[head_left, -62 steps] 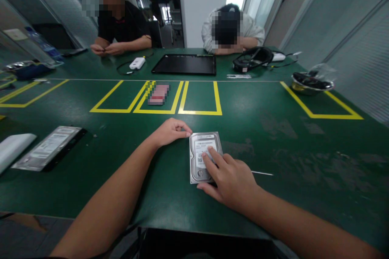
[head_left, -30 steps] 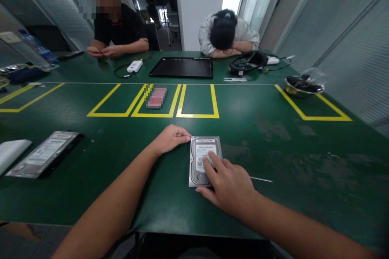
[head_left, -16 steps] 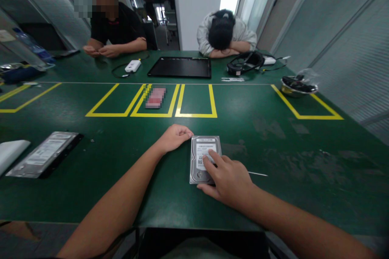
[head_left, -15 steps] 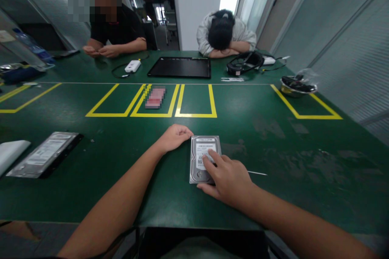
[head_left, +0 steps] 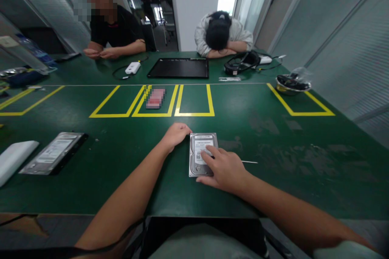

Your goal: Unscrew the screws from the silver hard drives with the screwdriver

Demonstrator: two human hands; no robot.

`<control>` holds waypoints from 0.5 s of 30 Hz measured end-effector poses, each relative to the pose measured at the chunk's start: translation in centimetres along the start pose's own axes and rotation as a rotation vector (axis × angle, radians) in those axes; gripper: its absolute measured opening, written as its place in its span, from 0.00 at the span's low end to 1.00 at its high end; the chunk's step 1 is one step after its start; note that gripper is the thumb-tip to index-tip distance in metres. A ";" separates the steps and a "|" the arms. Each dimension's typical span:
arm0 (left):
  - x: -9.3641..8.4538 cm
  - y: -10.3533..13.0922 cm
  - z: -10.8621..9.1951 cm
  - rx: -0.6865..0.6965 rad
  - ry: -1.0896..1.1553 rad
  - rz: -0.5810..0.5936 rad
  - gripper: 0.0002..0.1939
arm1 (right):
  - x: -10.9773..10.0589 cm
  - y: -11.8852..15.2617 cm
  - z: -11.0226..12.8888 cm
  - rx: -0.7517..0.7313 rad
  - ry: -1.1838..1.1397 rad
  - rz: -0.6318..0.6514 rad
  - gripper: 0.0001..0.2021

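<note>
A silver hard drive (head_left: 195,162) with a white label lies flat on the green table in front of me. Its upper left corner is pinched by my left hand (head_left: 178,134), which has its fingers curled. My right hand (head_left: 226,168) covers the drive's right side, two fingers resting on the label and the thumb at the near edge. A thin metal rod (head_left: 251,162) sticks out to the right from behind that hand; whether it lies on the table or touches the hand is hidden.
Left of me lie a second hard drive (head_left: 54,153) and a white object (head_left: 16,158). Farther back are yellow tape outlines (head_left: 194,114), a blurred pink item (head_left: 156,98), a black panel (head_left: 179,68), a headset (head_left: 241,62) and a bowl (head_left: 293,85). Two people sit opposite.
My view has shifted slightly, so the whole scene appears displaced. Both hands keep the same grip, and the hard drive stays in the same place on the table.
</note>
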State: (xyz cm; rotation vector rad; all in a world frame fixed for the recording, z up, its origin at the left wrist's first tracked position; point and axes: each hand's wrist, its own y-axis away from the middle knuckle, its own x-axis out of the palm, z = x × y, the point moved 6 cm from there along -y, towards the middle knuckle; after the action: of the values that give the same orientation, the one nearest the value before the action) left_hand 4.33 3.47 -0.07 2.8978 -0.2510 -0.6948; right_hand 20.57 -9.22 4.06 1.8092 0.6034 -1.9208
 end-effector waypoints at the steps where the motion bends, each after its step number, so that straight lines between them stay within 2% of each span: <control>1: 0.0 0.1 0.1 0.006 -0.002 -0.011 0.10 | 0.0 0.0 -0.1 -0.014 -0.007 -0.006 0.38; 5: -0.2 0.5 0.2 0.091 -0.006 0.004 0.11 | -0.1 -0.2 -0.7 -0.050 -0.064 -0.061 0.40; 8: -0.3 0.8 0.3 0.143 0.012 0.056 0.12 | -0.2 -0.4 -1.2 -0.067 -0.086 -0.143 0.35; 10: -0.4 0.9 0.4 0.145 0.033 0.077 0.13 | -0.6 -0.4 -1.7 -0.071 -0.091 -0.259 0.30; 13: -0.4 0.8 0.5 0.136 0.057 0.097 0.11 | -1.7 -0.2 -2.8 -0.039 -0.111 -0.507 0.19; 15: -0.4 0.7 0.5 0.135 0.074 0.112 0.11 | -2.5 0.0 -3.6 -0.027 -0.145 -0.644 0.16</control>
State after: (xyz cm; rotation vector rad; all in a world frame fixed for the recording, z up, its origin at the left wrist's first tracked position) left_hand 3.63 2.79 -0.23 3.0007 -0.4637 -0.5723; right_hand 23.62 -7.12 6.38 1.5499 1.2688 -2.3968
